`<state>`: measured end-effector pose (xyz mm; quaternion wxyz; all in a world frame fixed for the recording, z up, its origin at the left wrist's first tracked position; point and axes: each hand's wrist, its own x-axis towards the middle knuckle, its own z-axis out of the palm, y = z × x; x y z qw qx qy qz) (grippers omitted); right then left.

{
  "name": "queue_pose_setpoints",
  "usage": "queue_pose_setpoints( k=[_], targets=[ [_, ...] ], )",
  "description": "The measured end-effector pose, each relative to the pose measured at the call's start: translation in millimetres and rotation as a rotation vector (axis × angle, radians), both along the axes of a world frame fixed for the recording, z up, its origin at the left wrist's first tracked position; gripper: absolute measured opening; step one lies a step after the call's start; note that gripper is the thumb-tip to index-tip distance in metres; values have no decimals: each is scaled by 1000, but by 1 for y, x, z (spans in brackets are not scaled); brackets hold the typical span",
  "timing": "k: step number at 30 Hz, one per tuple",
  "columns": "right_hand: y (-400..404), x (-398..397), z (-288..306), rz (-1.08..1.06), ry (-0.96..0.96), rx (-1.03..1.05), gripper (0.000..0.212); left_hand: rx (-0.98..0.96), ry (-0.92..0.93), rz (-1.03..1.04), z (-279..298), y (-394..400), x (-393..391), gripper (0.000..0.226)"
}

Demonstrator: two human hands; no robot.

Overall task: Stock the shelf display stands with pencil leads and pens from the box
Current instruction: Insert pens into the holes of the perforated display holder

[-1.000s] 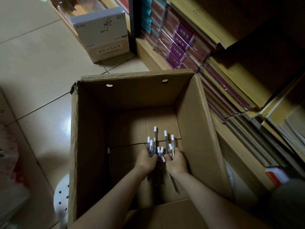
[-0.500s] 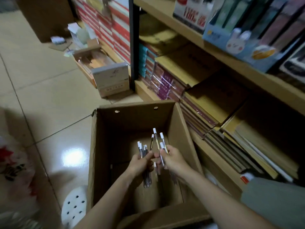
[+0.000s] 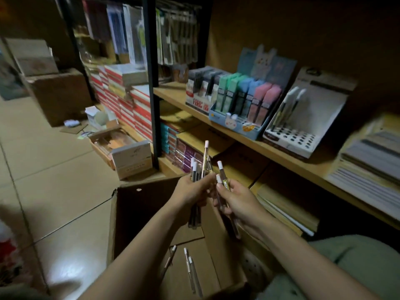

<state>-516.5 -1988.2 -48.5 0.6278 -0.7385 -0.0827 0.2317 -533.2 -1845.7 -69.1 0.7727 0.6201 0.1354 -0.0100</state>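
Both forearms are bare from the lower edge of the view up to the wrists, with no sleeve, watch, bracelet or ring showing on the left hand (image 3: pixel 190 191) or the right hand (image 3: pixel 237 202). Right of the right hand, low down, lies dull grey-green cloth (image 3: pixel 350 263) of the person's garment, soft and plain.

Stacked red-and-white books (image 3: pixel 138 109) fill the lower shelf beside a white carton (image 3: pixel 132 158) on the tiled floor (image 3: pixel 54 180).
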Motion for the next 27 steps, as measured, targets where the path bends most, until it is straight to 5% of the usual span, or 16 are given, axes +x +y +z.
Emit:
queue_pose_setpoints(
  k=[6, 12, 18, 27],
  targets=[
    [-27, 20, 53, -96, -112, -29, 16, -41, -74, -101, 63, -10, 28, 21],
    [-73, 56, 118, -350, -433, 33, 13, 92, -193, -247, 103, -20, 59, 23],
    [-98, 99, 151, -653, -640, 36, 14, 162, -281, -228, 92, -37, 86, 25],
    [-87, 149, 137, -777, -705, -86, 13, 276, -391, -232, 64, -39, 121, 19]
  ],
)
